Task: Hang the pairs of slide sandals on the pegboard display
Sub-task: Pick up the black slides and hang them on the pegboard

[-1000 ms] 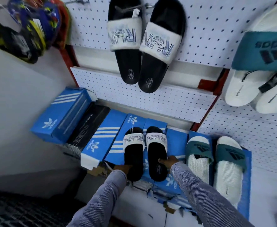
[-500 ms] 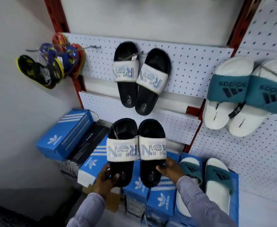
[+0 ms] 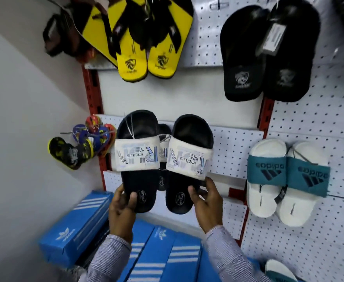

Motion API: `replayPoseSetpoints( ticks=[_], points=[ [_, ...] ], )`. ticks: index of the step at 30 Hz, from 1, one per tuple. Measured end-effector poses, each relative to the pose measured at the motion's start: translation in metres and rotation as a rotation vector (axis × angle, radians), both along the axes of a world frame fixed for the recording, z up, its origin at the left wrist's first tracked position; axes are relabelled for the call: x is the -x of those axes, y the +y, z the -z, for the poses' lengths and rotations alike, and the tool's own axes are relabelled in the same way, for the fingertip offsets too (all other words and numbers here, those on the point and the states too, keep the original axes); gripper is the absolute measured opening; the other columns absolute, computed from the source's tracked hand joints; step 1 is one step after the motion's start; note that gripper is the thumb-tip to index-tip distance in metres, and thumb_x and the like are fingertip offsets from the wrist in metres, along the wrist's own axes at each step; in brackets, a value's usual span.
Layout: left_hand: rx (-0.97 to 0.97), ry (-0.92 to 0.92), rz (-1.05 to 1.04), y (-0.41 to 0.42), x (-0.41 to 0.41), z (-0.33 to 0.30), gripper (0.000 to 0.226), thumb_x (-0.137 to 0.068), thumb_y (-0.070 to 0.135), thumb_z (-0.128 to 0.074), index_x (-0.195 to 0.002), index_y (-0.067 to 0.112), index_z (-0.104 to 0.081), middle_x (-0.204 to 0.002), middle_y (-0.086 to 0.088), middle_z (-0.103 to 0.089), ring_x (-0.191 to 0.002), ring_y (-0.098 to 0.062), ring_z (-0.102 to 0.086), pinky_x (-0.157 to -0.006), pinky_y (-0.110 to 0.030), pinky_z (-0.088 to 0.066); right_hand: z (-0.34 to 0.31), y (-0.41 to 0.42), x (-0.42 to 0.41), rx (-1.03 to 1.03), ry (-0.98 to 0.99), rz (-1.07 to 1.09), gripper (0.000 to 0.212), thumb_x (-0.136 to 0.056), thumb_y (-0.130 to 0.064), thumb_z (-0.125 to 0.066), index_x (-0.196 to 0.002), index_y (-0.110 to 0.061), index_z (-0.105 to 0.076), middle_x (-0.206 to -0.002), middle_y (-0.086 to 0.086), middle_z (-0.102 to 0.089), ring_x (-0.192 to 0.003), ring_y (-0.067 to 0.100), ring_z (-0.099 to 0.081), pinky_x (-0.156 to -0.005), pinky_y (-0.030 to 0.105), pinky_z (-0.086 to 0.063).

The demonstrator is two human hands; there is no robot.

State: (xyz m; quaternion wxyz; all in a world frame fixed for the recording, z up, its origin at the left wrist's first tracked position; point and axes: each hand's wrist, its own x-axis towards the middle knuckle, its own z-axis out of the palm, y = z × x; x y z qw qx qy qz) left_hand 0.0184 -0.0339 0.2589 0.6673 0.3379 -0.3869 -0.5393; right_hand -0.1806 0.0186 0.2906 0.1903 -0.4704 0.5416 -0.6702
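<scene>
Fingers (image 3: pixel 133 197) of both hands grasping black slides by the heels, one each.
Left hand (image 3: pixel 121 212) holds left slide (image 3: pixel 139 159), right hand (image 3: pixel 206 206) right slide (image 3: pixel 187 161); pair raised against pegboard (image 3: pixel 234 143), teal slides (image 3: pixel 285 180) hanging at 3 o'clock.

both forearms in striped sleeves rise from the lower edge, hands raised side by side, near each other but apart. left hand (image 3: pixel 120 210): grip closed on the heel of something dark, thumb laid over the front, fingers hidden behind. right hand (image 3: pixel 205 206): same closed grip on a second heel, thumb in front, fingers curled around the right edge.
</scene>
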Motion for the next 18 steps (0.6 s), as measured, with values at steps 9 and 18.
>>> replayPoseSetpoints(
  ticks=[9,18],
  points=[
    [-0.213,0.008,0.025,-0.069,0.008,-0.021,0.031,-0.095,0.003,-0.051,-0.123,0.016,-0.056,-0.103,-0.008,-0.064,-0.096,-0.024,-0.057,-0.079,-0.038,-0.052,-0.021,-0.058,-0.015,-0.243,-0.014,0.078,0.029,-0.079,-0.018,-0.068,-0.107,-0.012,-0.064,-0.092,-0.001,-0.065,-0.09,0.023,-0.064,-0.082,0.027,-0.049],
    [-0.27,-0.233,0.181,-0.108,0.013,0.022,0.041,-0.098,0.014,-0.044,-0.138,0.024,-0.049,-0.12,-0.014,-0.057,-0.11,-0.037,-0.057,-0.049,-0.03,-0.059,0.014,-0.083,0.004,-0.43,0.046,0.146,0.033,-0.081,-0.015,-0.067,-0.113,-0.009,-0.063,-0.113,0.011,-0.07,-0.101,0.026,-0.064,-0.086,0.023,-0.042]
  ],
)
